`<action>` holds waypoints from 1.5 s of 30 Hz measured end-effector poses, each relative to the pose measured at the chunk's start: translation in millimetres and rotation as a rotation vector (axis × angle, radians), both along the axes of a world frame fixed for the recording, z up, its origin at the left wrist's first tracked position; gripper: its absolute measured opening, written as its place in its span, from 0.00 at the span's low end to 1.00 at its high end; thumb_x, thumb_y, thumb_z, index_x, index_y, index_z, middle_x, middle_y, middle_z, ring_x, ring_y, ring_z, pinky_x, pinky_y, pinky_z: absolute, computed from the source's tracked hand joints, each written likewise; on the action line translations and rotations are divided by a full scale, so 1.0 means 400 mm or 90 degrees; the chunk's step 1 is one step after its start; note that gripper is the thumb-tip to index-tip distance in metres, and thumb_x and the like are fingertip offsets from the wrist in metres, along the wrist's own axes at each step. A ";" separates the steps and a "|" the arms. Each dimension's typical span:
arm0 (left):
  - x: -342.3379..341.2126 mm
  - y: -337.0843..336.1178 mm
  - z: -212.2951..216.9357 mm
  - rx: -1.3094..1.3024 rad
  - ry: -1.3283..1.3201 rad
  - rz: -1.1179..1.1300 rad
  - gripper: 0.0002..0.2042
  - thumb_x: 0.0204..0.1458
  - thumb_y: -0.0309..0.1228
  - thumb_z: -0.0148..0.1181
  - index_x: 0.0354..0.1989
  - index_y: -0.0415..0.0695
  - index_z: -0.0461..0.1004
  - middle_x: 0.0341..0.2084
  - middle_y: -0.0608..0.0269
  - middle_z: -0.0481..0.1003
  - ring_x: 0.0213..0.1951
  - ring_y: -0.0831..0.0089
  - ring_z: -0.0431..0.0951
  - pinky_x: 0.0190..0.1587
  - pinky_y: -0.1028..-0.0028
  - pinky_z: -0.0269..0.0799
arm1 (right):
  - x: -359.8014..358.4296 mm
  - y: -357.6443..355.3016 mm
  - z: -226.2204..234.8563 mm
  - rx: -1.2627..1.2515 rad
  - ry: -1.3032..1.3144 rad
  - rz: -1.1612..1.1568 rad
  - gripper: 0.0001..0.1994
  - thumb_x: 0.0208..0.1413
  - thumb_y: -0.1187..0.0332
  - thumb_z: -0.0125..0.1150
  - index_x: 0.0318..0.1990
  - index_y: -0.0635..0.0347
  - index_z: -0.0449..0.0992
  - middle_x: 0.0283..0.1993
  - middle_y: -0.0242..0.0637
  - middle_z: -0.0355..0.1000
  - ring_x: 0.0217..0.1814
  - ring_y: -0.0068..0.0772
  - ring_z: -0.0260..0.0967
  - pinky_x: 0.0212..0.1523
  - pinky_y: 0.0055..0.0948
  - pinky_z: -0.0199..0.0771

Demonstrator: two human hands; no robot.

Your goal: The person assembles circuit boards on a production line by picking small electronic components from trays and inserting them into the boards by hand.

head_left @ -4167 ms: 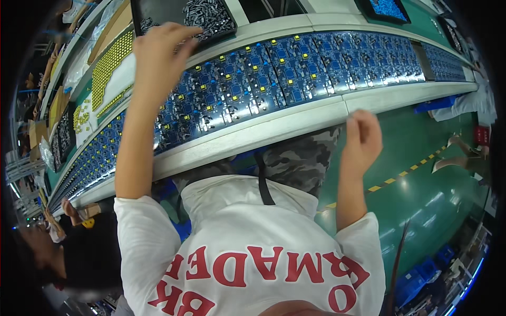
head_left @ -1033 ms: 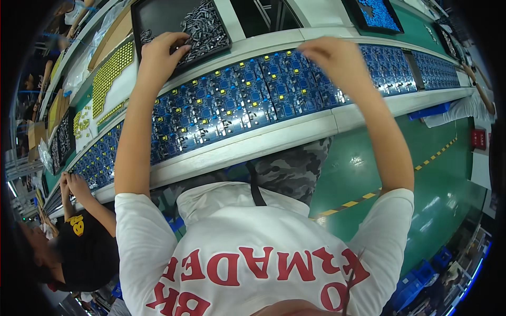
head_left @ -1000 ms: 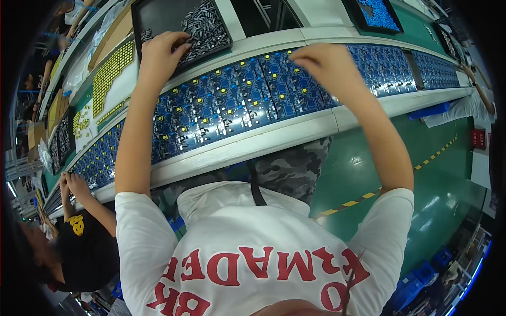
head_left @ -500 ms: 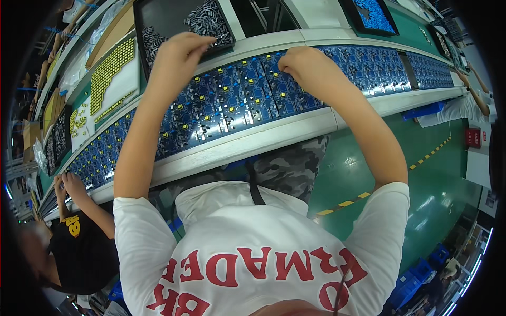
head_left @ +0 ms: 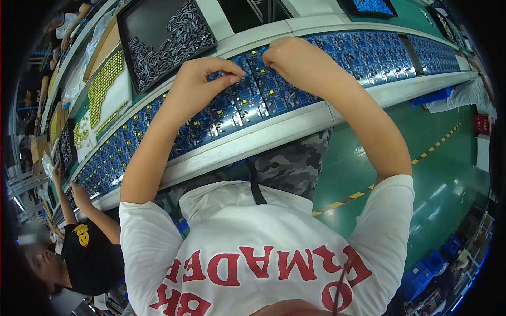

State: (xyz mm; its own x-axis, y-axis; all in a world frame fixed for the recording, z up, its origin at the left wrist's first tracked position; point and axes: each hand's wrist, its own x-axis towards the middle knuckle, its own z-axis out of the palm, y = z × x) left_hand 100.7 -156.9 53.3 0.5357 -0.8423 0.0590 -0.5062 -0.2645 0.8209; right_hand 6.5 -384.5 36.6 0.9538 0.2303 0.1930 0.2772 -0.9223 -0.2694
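My left hand [head_left: 206, 79] hovers over blue circuit boards [head_left: 221, 113], thumb and forefinger pinched together. Something tiny may be at those fingertips, too small to name. To its right, my right hand [head_left: 291, 59] is bent down at the boards with its fingers curled in. Whatever those fingers hold is hidden beneath the hand. Small yellow blocks and other little parts stand on the boards, which lie side by side along a pale-railed line. Beyond my left hand is a black tray [head_left: 138, 22] with many dark cylindrical components [head_left: 184, 32] in it.
Yellow parts [head_left: 103, 89] are laid out in rows on a white sheet at the left. A tray of blue parts [head_left: 371, 6] stands at the far right. A co-worker in a black shirt [head_left: 92, 258] works at the left. The line's white front rail [head_left: 247, 136] runs before me.
My left hand has come away from the component tray, rightward and nearer, over the boards. My right hand stays at the boards. The whole view has shifted slightly.
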 end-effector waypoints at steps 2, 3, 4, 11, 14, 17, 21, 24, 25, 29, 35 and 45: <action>-0.007 -0.009 0.001 0.010 0.015 0.003 0.09 0.52 0.24 0.64 0.42 0.42 0.83 0.37 0.59 0.83 0.40 0.69 0.81 0.45 0.74 0.74 | 0.000 -0.004 -0.009 0.002 -0.017 0.003 0.06 0.54 0.74 0.59 0.36 0.63 0.80 0.37 0.44 0.76 0.43 0.48 0.75 0.46 0.41 0.76; -0.013 -0.014 0.001 0.005 0.002 0.014 0.09 0.52 0.24 0.64 0.42 0.41 0.83 0.36 0.59 0.82 0.40 0.68 0.81 0.45 0.73 0.74 | 0.000 -0.006 -0.014 -0.001 -0.034 0.010 0.06 0.54 0.73 0.59 0.36 0.63 0.80 0.36 0.44 0.76 0.43 0.48 0.75 0.46 0.41 0.76; -0.018 -0.020 0.001 0.000 -0.010 0.025 0.09 0.52 0.24 0.64 0.41 0.41 0.83 0.36 0.59 0.82 0.39 0.68 0.81 0.45 0.72 0.74 | -0.001 -0.007 -0.017 -0.005 -0.050 0.016 0.06 0.54 0.73 0.59 0.36 0.63 0.80 0.36 0.44 0.76 0.43 0.48 0.75 0.46 0.41 0.76; -0.035 -0.049 -0.008 0.020 -0.166 -0.032 0.07 0.52 0.25 0.64 0.39 0.40 0.82 0.35 0.58 0.81 0.37 0.60 0.79 0.43 0.67 0.72 | -0.008 -0.004 -0.002 -0.054 0.006 0.014 0.07 0.55 0.71 0.60 0.38 0.62 0.81 0.35 0.44 0.77 0.42 0.47 0.76 0.45 0.40 0.76; -0.049 -0.055 -0.015 0.010 -0.204 -0.050 0.06 0.51 0.25 0.64 0.37 0.41 0.82 0.34 0.59 0.81 0.36 0.59 0.78 0.44 0.65 0.70 | 0.000 -0.024 0.029 -0.023 -0.008 -0.009 0.08 0.55 0.70 0.61 0.40 0.62 0.82 0.36 0.44 0.77 0.42 0.46 0.76 0.45 0.38 0.77; -0.063 -0.053 -0.020 0.022 -0.287 -0.061 0.05 0.51 0.24 0.63 0.36 0.44 0.82 0.33 0.64 0.79 0.40 0.61 0.75 0.48 0.65 0.66 | 0.038 -0.094 0.067 0.093 -0.063 -0.050 0.09 0.56 0.68 0.63 0.41 0.61 0.82 0.38 0.44 0.79 0.41 0.44 0.77 0.45 0.36 0.77; -0.074 -0.088 -0.042 0.015 -0.414 -0.099 0.05 0.51 0.25 0.64 0.35 0.48 0.82 0.34 0.67 0.76 0.43 0.63 0.72 0.51 0.64 0.62 | 0.109 -0.446 0.018 0.086 -0.322 -0.450 0.11 0.54 0.65 0.60 0.35 0.63 0.82 0.34 0.53 0.77 0.38 0.58 0.75 0.40 0.46 0.74; -0.080 -0.083 -0.055 0.037 -0.404 -0.084 0.05 0.50 0.25 0.64 0.35 0.48 0.82 0.34 0.68 0.75 0.44 0.63 0.71 0.52 0.64 0.61 | 0.123 -0.577 -0.035 -0.004 -0.298 -0.473 0.12 0.53 0.63 0.60 0.35 0.63 0.82 0.34 0.53 0.77 0.39 0.57 0.75 0.40 0.46 0.75; -0.082 -0.084 -0.056 0.047 -0.398 -0.076 0.05 0.50 0.25 0.64 0.35 0.48 0.82 0.35 0.69 0.75 0.45 0.63 0.71 0.52 0.63 0.61 | 0.120 -0.590 -0.036 -0.043 -0.252 -0.454 0.12 0.53 0.63 0.60 0.35 0.63 0.82 0.34 0.53 0.77 0.39 0.56 0.76 0.40 0.46 0.75; -0.087 -0.080 -0.056 0.032 -0.439 -0.078 0.05 0.49 0.25 0.64 0.34 0.48 0.82 0.34 0.69 0.75 0.45 0.64 0.71 0.52 0.63 0.60 | 0.111 -0.550 0.010 0.031 -0.158 -0.442 0.12 0.52 0.63 0.62 0.35 0.63 0.82 0.33 0.52 0.77 0.38 0.55 0.76 0.40 0.45 0.75; -0.088 -0.083 -0.063 0.021 -0.481 -0.096 0.05 0.48 0.24 0.63 0.33 0.48 0.81 0.34 0.69 0.75 0.45 0.65 0.71 0.52 0.63 0.60 | 0.105 -0.549 -0.007 0.058 -0.245 -0.450 0.11 0.51 0.63 0.62 0.34 0.63 0.82 0.33 0.51 0.77 0.37 0.54 0.76 0.39 0.44 0.75; -0.086 -0.077 -0.030 0.067 -0.348 -0.139 0.08 0.52 0.26 0.61 0.39 0.47 0.83 0.35 0.66 0.76 0.45 0.63 0.73 0.53 0.62 0.62 | 0.102 -0.556 -0.020 0.054 -0.434 -0.490 0.09 0.53 0.66 0.60 0.34 0.63 0.81 0.33 0.50 0.78 0.37 0.53 0.76 0.39 0.42 0.74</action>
State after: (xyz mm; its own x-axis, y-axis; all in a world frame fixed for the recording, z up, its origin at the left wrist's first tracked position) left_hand 66.2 -187.9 41.2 0.2651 -0.9459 0.1871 -0.8999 -0.1731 0.4003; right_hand 47.2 -606.8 28.6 0.5193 -0.4352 0.7355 -0.2617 -0.9003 -0.3480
